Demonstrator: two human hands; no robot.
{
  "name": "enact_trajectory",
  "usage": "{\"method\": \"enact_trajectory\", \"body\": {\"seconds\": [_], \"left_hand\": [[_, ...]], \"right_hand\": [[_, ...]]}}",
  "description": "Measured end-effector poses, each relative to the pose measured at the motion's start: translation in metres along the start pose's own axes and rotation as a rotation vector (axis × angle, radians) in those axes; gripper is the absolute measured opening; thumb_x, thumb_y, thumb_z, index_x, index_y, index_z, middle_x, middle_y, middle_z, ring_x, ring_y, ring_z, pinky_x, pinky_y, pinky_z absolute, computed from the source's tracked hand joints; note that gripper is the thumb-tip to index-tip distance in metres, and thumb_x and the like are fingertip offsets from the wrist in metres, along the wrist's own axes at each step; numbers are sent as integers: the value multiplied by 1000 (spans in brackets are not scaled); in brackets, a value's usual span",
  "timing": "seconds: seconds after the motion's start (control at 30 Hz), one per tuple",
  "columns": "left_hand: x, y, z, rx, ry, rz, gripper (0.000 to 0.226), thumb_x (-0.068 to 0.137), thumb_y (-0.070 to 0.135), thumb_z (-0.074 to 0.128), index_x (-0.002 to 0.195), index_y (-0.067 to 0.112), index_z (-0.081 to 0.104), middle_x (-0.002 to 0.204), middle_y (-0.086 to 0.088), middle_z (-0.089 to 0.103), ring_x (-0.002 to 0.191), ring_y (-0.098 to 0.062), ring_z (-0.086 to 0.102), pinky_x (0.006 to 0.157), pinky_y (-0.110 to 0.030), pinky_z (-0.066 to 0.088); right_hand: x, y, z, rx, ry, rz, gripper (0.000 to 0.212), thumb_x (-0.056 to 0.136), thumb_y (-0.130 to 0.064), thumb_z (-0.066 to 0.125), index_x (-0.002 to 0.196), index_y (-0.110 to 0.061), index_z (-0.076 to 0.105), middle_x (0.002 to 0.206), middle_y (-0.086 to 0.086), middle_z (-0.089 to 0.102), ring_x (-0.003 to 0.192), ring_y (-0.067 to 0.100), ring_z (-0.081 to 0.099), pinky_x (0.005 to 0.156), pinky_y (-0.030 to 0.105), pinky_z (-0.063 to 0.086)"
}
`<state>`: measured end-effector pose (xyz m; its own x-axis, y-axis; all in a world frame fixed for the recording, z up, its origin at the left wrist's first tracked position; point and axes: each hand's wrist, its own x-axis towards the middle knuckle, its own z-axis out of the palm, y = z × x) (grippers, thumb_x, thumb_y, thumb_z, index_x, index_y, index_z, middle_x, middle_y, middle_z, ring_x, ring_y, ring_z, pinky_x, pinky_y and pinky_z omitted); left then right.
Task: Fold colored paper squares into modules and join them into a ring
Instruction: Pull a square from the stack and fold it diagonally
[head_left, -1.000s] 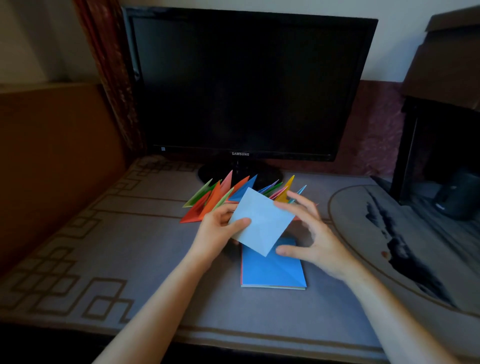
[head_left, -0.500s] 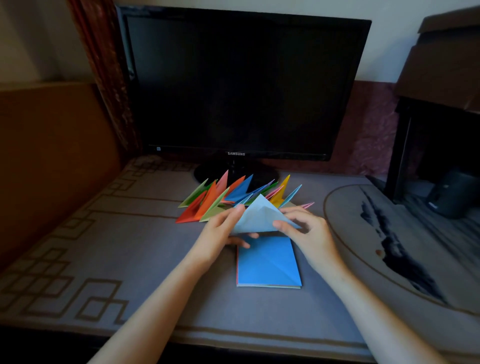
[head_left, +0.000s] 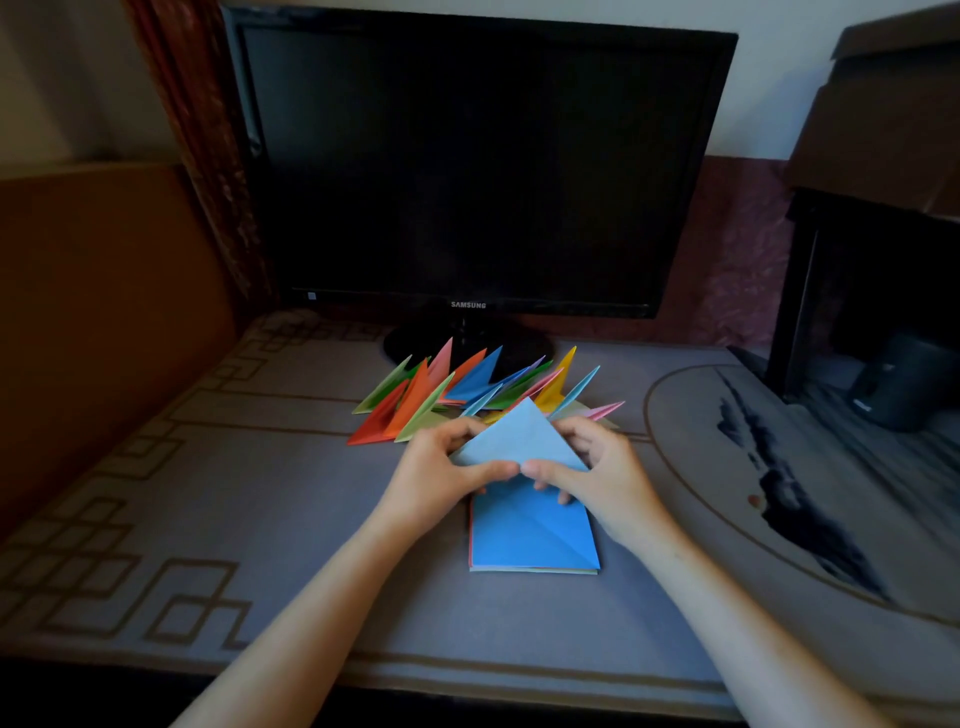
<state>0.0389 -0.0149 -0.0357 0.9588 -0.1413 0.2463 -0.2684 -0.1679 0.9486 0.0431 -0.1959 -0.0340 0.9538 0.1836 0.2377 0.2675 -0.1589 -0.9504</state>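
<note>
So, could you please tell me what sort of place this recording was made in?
Probably a home desk corner: a dark Samsung monitor stands on a cloth-covered table, with a patterned curtain hanging beside it.

On the table (head_left: 260, 519): monitor (head_left: 467, 166) at the back | modules (head_left: 467, 384) fanned just before its stand | stack (head_left: 530, 540) before the modules, nearest the viewer | sheet (head_left: 519, 436) pinched between left hand (head_left: 441, 478) and right hand (head_left: 602, 478), over the stack's far edge

Bare desk (head_left: 218, 519) at lower left of frame: room for a hand. Upper ctr blocked by folded modules (head_left: 470, 387) & monitor (head_left: 467, 156); right side by dark cabinet (head_left: 878, 249).
</note>
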Motion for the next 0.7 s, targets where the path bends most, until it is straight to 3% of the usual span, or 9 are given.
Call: {"method": "enact_trajectory", "body": {"seconds": [0.13, 0.3, 0.43, 0.7], "left_hand": [[-1, 0, 0, 55, 10, 13, 17, 69, 20, 81, 77, 20, 67, 76, 7, 66, 69, -4, 62, 64, -27, 50], [0, 2, -1, 90, 75, 14, 22, 64, 21, 83, 77, 13, 66, 78, 5, 69, 70, -1, 65, 61, -17, 50], [0, 3, -5, 34, 127, -5, 25, 63, 16, 82, 79, 6, 65, 73, -2, 71, 65, -12, 69, 58, -22, 54], [1, 8, -8, -161, 184, -6, 13, 72, 1, 74, 79, 8, 65, 61, 2, 70, 60, -8, 68, 56, -16, 53]], "right_hand": [[-1, -1, 0, -57, -8, 27, 13, 76, -9, 74, 83, -17, 66, 68, -4, 69, 60, 11, 63, 45, 20, 40], [-1, -3, 1, -84, 22, 37, 13, 76, -8, 75, 79, -17, 65, 61, -6, 67, 51, 9, 59, 43, 18, 38], [1, -1, -3, -95, 74, 37, 13, 75, -8, 75, 75, -14, 64, 61, -3, 68, 49, 11, 58, 42, 18, 37], [0, -4, -5, -49, 113, 35, 11, 78, -5, 71, 77, -14, 64, 67, -2, 72, 46, 10, 57, 40, 18, 36]]}}
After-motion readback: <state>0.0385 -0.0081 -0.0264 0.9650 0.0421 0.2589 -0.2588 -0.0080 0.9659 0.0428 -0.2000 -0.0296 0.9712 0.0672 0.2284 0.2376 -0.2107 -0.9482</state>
